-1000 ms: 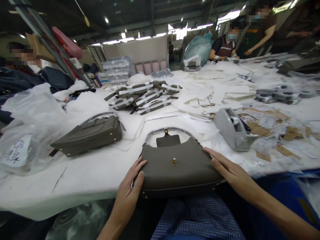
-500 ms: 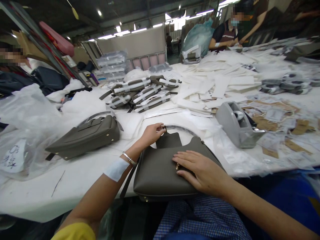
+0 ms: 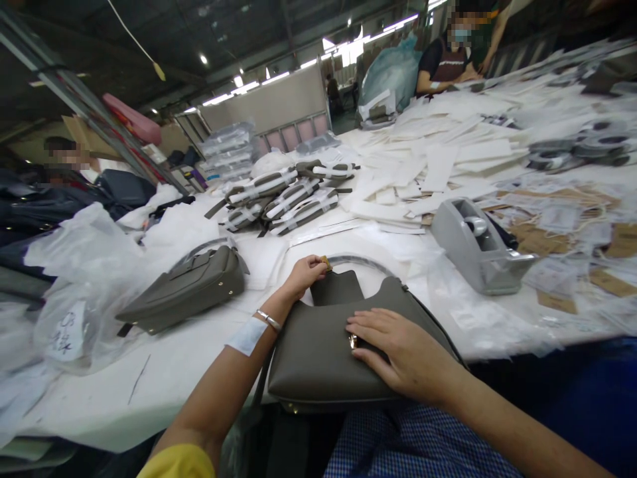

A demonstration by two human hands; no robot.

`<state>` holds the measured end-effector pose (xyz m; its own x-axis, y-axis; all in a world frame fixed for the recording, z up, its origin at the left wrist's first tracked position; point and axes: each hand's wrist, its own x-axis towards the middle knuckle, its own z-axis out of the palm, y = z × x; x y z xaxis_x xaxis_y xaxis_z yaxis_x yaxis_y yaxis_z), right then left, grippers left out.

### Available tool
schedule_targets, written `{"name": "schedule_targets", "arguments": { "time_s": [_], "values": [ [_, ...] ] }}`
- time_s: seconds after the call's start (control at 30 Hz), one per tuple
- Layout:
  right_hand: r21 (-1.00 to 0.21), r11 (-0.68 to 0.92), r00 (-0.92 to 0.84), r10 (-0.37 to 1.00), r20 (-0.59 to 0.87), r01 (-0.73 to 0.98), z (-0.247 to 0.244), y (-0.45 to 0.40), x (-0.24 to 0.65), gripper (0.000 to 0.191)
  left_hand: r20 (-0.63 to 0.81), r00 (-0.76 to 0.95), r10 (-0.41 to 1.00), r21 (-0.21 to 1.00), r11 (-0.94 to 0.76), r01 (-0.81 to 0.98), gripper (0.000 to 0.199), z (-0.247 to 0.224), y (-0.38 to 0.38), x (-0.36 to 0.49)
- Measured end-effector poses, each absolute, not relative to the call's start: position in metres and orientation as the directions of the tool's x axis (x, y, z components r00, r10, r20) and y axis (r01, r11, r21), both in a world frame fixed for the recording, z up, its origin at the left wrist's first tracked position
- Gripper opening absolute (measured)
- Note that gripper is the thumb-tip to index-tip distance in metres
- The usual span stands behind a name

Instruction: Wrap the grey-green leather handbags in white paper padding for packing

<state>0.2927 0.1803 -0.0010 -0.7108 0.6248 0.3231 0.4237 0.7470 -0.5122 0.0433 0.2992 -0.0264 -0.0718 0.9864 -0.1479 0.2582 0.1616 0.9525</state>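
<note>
Bag (image 3: 298, 375): While steadied by both hands, lies at the near edge of the desk (image 3: 194, 362), just above a checked lap (image 3: 398, 445), front slanting upwards; dark olive-grey.
Flap (image 3: 338, 290): Opened away from the lap, inside the arch of the handle (image 3: 365, 261).
Left hand (image 3: 302, 275): Stretched across to the flap's far end, grip pinching the gold clasp (image 3: 325, 263).
Right hand (image 3: 398, 348): Laid across the bag's front, grip relaxed and grasping nothing; thumb and fingers either side of the gold lock (image 3: 353, 340).
Bag's feel: Probably fairly light and soft-sided, yet firm enough to keep shape; smooth, perhaps apt to slide; likely easy to scuff or scratch.
Bag's hold: Best taken by both sides, palms flat; clasp best pinched lightly, without tugging the flap.
Left of bag: Similar second bag (image 3: 186, 289), tilted; clear plastic (image 3: 94, 259) farther out.
Right of bag: Grey tape dispenser (image 3: 478, 249), then scattered tags (image 3: 555, 222).
Beyond bag: Wrapped bundles (image 3: 303, 209), loose white sheets (image 3: 442, 162), seated co-worker (image 3: 442, 66).
</note>
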Motion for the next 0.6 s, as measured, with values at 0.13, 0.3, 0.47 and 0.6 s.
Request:
{"name": "schedule_targets", "arguments": {
  "time_s": [0.13, 0.3, 0.47, 0.6],
  "values": [
    [-0.513, 0.746, -0.700, 0.629, 0.336, 0.425, -0.005, 0.180, 0.294, 0.034, -0.089, -0.107, 0.990, 0.954, 0.116, 0.278, 0.025, -0.028, 0.298, 0.047],
    [-0.515, 0.751, -0.674, 0.633, 0.381, 0.414, -0.009, 0.178, 0.295, 0.032, 0.004, -0.107, 0.994, 0.956, 0.028, 0.292, 0.025, -0.014, 0.293, 0.055],
    [-0.466, 0.776, -0.615, 0.626, 0.480, 0.426, 0.001, 0.176, 0.291, 0.029, 0.191, -0.052, 0.980, 0.933, -0.165, 0.321, 0.021, 0.046, 0.268, 0.074],
    [-0.380, 0.834, -0.585, 0.551, 0.595, 0.399, 0.023, 0.175, 0.283, 0.030, 0.436, 0.007, 0.900, 0.792, -0.387, 0.472, 0.014, 0.103, 0.226, 0.093]
  ]
}}
